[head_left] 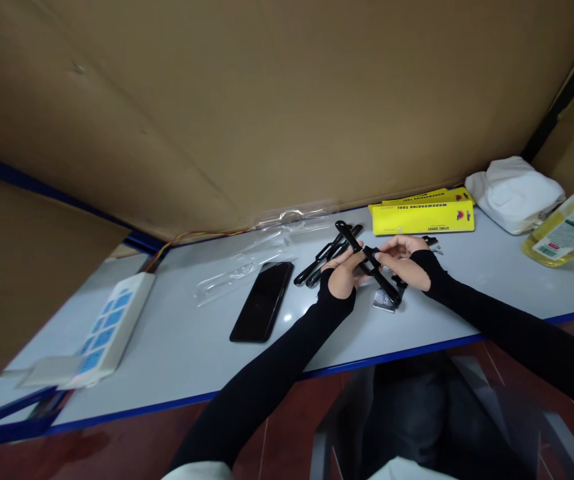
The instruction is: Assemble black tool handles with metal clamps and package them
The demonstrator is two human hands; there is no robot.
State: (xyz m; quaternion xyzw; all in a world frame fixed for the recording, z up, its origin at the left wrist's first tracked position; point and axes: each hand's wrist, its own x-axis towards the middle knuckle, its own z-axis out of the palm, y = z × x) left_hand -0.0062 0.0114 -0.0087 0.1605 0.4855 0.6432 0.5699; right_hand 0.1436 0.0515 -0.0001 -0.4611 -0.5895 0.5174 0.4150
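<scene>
A black two-handled tool (pixel 387 287) is held at its middle between my two hands, slanting from upper left to lower right above the table. My left hand (pixel 343 275) has its fingers closed around the tool's near-left side. My right hand (pixel 405 261) pinches the middle part of the same tool from the right. More black tools of like shape (pixel 311 270) lie just left of my left hand. Under the held tool's lower end sits a small silvery packet (pixel 384 301). Small black and metal parts (pixel 431 241) rest beyond my right hand, partly covered by it.
A black phone (pixel 263 301) and clear plastic shells (pixel 244 267) lie left of the tools. Yellow cards (pixel 423 218) are by the cardboard wall. On the right are a white bundle (pixel 514 193) and a bottle of yellow liquid (pixel 567 227). A white power strip (pixel 111 333) sits far left.
</scene>
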